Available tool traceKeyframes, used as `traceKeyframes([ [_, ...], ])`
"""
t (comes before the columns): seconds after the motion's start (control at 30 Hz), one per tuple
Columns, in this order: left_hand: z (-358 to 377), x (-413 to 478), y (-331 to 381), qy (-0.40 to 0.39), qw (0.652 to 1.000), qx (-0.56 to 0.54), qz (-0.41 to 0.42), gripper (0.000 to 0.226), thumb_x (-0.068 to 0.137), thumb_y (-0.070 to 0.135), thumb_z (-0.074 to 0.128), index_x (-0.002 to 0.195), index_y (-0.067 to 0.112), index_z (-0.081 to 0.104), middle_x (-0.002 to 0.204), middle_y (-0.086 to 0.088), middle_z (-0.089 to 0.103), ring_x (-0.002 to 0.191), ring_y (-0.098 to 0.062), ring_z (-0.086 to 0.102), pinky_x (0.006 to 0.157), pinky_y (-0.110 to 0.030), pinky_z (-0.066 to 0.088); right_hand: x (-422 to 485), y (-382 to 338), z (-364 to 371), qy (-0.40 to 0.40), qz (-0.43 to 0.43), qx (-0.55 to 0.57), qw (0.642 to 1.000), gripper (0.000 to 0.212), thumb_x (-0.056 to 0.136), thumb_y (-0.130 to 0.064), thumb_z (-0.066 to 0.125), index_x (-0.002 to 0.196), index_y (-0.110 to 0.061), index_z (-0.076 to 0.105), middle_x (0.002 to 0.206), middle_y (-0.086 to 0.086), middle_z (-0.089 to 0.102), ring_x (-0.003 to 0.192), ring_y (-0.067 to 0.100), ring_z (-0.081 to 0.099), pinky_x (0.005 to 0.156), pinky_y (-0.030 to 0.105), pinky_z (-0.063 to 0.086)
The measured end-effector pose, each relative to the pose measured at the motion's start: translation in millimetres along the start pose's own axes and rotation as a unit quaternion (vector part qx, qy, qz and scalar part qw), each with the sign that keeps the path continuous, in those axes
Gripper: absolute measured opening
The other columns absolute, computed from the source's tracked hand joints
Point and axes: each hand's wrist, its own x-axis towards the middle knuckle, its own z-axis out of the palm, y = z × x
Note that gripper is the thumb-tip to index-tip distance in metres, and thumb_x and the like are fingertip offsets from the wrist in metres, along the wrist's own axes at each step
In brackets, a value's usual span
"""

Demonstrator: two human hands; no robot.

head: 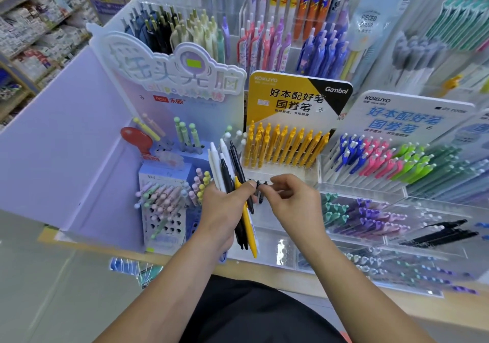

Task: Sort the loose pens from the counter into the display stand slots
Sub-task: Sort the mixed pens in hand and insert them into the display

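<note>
My left grip is closed around a bundle of loose pens, white, black and yellow, tips fanned upward and tilted left, held above the tabletop. My right grip pinches a black pen at the bundle's right edge; detail is blurred there. Just behind both stands the yellow display stand, its slots holding yellow pens upright.

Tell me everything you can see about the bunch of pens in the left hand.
The pen bunch is several plastic-looking click pens: white, black and one yellow pen. The left hand grips them mid-barrel, fanned, clip ends up, tips hanging below the palm. The right hand pinches a black pen at its edge.
</note>
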Motion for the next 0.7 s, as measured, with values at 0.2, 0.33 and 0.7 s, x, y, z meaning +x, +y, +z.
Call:
traceKeyframes([
  [0.2, 13, -5, 7, 0.020, 0.998, -0.062, -0.016, 0.012, 0.090, 0.010, 0.079, 0.091, 0.001, 0.071, 0.070, -0.014, 0.071, 0.063, -0.026, 0.069, 0.060, -0.038, 0.059, -25, -23, -28, -0.244, 0.116, 0.100, 0.958, 0.040, 0.072, -0.035, 0.092, 0.096, -0.014, 0.068, 0.071, 0.005, 0.074, 0.064, 0.026, 0.071, 0.065, 0.050, 0.060],
  [0.33, 22, -9, 1, 0.040, 0.998, -0.045, 0.004, 0.019, 0.089, 0.011, 0.080, 0.099, -0.003, 0.070, 0.070, -0.013, 0.072, 0.061, -0.023, 0.070, 0.056, -0.034, 0.059, -28, -17, -29, -0.239, 0.089, 0.025, 0.966, 0.035, 0.079, -0.036, 0.088, 0.102, -0.013, 0.074, 0.071, 0.001, 0.076, 0.060, 0.018, 0.071, 0.070, 0.046, 0.061],
  [0.7, 28, -2, -10, 0.088, 0.993, -0.084, -0.009, 0.025, 0.093, 0.015, 0.079, 0.106, -0.004, 0.069, 0.073, -0.008, 0.073, 0.065, -0.019, 0.072, 0.059, -0.028, 0.058, -37, -4, -51, -0.279, 0.124, 0.055, 0.951, 0.008, 0.096, -0.012, 0.070, 0.093, -0.009, 0.077, 0.078, 0.011, 0.076, 0.077, 0.025, 0.074, 0.071, 0.045, 0.064],
])
